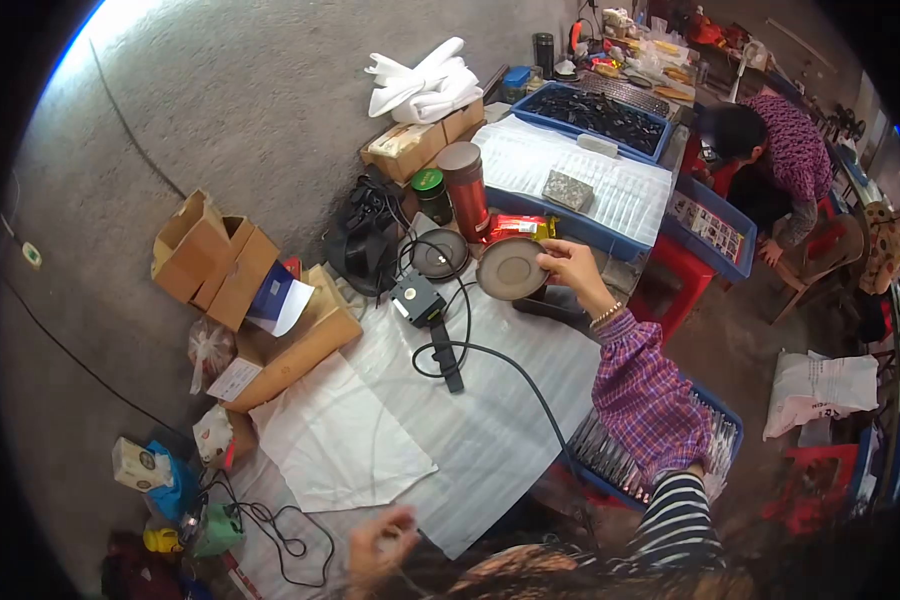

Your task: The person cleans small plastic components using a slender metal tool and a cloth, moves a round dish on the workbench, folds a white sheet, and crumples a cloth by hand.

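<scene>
My right hand (570, 268), coming out of a purple plaid sleeve, pinches the rim of a round, shallow brown dish (510, 270), perhaps a lid. Just left of it, a similar dark round dish (440, 254) rests with a cable across it. Low in the view, above the near side of the table, is my left hand (382, 545). It is smeared by motion, with its fingers partly curled, and whether anything is in it I cannot make out. A black box-shaped device (417, 298) with a strap and cable lies on the white-covered table (510, 400).
Behind the dish stand a red canister (464, 190) and a green-lidded jar (430, 193). Cardboard boxes (300, 340) line the left side. A blue tray (735, 420) of thin metallic pieces sits under my right forearm. Another person (790, 150) bends over at the far right.
</scene>
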`<state>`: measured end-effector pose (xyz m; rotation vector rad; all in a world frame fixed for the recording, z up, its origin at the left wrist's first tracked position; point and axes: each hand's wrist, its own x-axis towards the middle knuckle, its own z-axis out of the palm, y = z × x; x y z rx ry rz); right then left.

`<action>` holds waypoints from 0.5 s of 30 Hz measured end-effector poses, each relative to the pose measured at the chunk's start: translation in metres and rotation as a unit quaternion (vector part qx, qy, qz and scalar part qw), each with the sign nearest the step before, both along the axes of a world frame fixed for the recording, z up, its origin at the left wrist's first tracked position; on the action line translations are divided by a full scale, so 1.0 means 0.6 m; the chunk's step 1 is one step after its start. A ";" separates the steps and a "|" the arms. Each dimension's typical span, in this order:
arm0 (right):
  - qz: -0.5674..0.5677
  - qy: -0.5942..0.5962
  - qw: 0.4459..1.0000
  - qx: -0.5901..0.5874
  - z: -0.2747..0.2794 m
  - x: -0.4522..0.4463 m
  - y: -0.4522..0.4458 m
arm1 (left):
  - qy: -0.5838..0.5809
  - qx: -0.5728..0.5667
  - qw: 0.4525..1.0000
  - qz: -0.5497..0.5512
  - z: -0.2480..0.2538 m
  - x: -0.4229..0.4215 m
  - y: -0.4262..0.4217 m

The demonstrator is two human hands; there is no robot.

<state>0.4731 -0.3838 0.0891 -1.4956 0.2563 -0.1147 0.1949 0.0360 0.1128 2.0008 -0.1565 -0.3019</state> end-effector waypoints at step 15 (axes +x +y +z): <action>0.026 -0.006 0.999 0.041 0.028 -0.156 -0.096 | -0.253 0.126 0.951 -0.126 -0.031 0.646 -0.326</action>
